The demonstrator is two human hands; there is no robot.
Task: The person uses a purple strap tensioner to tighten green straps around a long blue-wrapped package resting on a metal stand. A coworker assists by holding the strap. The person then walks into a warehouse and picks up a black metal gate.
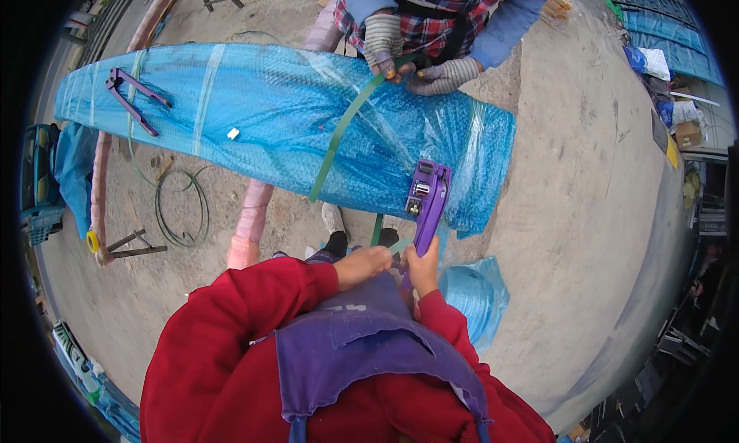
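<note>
A long bundle (262, 96) wrapped in blue bubble wrap lies across in front of me. My right hand (423, 267) is closed round the handle of a purple strapping tensioner (429, 200), whose metal head rests over the bundle's near right edge. Just left of it, my left hand (363, 266) pinches the end of a green plastic strap (400, 246). Across the bundle, a co-worker's gloved hands (412, 73) grip a green strap (339, 131) that arches over the wrap. Purple long-handled pliers (132, 100) lie on the bundle's left part.
Pink-wrapped rails (252, 212) pass under the bundle. A coil of green strap (183, 208) lies on the concrete floor at left, near a small metal stand (137, 244). A roll of blue bubble wrap (473, 297) sits by my right arm. Stacked wrapped goods (666, 39) line the far right.
</note>
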